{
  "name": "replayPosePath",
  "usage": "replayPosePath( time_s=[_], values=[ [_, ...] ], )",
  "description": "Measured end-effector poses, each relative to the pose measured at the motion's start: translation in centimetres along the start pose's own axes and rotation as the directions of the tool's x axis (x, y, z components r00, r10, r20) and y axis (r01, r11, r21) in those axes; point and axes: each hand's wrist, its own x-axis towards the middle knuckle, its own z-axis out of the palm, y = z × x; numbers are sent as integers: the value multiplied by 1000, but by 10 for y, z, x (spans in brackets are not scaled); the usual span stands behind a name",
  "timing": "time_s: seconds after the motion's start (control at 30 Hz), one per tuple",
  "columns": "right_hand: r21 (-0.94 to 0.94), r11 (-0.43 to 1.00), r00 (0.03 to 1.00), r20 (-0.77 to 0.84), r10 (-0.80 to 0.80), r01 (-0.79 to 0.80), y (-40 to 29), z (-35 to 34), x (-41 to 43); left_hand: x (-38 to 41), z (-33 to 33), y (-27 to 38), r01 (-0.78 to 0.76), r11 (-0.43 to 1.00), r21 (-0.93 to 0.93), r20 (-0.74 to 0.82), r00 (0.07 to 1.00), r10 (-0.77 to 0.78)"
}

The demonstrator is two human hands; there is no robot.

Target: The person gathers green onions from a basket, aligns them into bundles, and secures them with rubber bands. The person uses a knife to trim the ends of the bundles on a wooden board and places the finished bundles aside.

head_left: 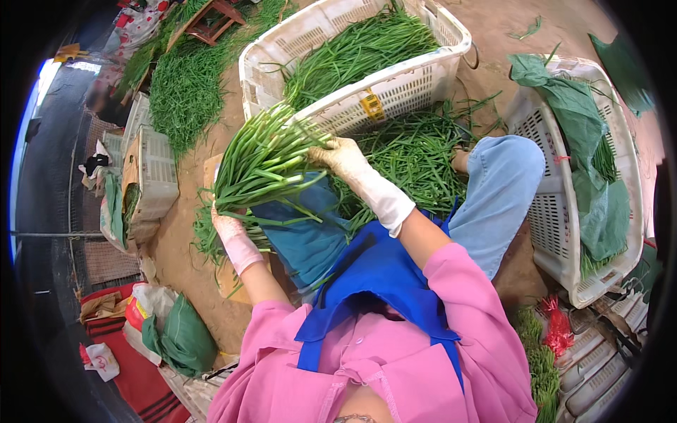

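A thick bunch of garlic chives is held above my bent knee, its pale stem ends fanned toward the far crate. My left hand, in a thin whitish glove, grips the bunch from its lower left; the leaves hide most of the fingers. At the right side of the bunch, my right hand, in a soiled white glove, pinches at stem ends with bent fingers. Loose chives lie heaped between my legs. More chives rest below my left hand, over a light board.
Ahead stands a white plastic crate of chives. A second crate, partly covered by green woven sheeting, is on the right. A chive pile and wooden stool lie far left. Green sack sits lower left.
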Motion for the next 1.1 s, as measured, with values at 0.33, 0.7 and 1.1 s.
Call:
replayPosePath(
  time_s=[0.33,0.7,1.1],
  values=[
    [-218,974,915,375,147,-67,-30,-43,-66,-45,33,-2,-58,998,31,-48,997,59],
    [-78,997,992,124,19,-9,8,-13,-26,-27,39,-9,110,981,-161,41,994,-105],
    [-696,569,899,347,-265,437,-64,-70,-58,-31,10,-1,-144,986,88,127,983,132]
  ],
)
